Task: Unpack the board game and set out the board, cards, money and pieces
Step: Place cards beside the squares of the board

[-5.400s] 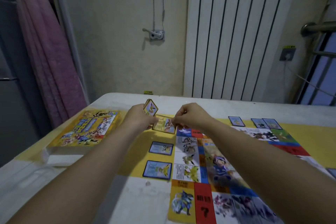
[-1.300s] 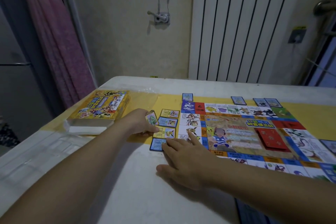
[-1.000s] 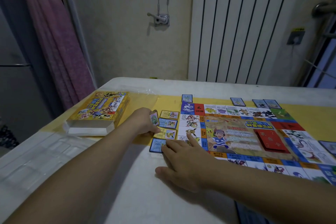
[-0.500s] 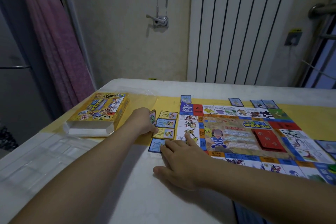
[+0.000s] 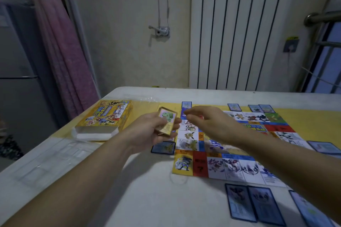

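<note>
My left hand (image 5: 147, 131) grips the deck (image 5: 167, 120), fingers curled round its edges, top card facing me, its long axis pointing away from me. My right hand (image 5: 208, 123) hovers just right of it, fingers loose and empty, best placed to draw the top card. The board (image 5: 199, 167) lies below, to the right
</note>
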`<state>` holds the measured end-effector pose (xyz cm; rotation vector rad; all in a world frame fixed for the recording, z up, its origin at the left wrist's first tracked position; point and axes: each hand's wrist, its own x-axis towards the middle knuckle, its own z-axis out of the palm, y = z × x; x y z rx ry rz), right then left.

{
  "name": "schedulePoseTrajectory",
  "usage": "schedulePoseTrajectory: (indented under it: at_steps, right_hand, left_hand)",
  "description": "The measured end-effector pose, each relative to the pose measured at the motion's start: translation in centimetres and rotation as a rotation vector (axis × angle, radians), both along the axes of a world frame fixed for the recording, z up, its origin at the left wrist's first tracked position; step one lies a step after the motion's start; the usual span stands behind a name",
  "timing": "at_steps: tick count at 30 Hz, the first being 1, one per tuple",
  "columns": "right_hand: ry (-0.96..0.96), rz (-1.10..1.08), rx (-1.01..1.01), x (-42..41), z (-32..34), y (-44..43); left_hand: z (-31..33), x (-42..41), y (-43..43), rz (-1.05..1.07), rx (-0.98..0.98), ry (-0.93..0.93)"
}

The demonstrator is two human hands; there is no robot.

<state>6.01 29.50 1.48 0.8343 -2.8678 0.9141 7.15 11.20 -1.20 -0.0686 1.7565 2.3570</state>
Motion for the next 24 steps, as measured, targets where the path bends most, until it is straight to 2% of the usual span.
schedulePoseTrajectory:
  at_steps: [4, 7, 14, 24]
  right_hand:
    - [-0.24, -0.066, -0.346, 0.7, 0.1, 2.1]
    - [-0.396, -0.114, -0.501, 1.6, -0.5, 3.0]
    - [-0.427, -0.218, -0.636, 3.0, -0.5, 4.9]
    - [-0.546, -0.244, -0.745, 3.9, -2.3, 7.6]
  left_hand:
    - [-0.2, 2.1, 2.5, -0.119, 0.07, 0.024]
    - [-0.1, 3.2, 4.4, -0.185, 0.047, 0.075]
    - [0.2, 3.9, 7.2, -0.179, -0.077, 0.174]
    - [-1.3, 4.2, 9.9, -0.119, -0.164, 0.123]
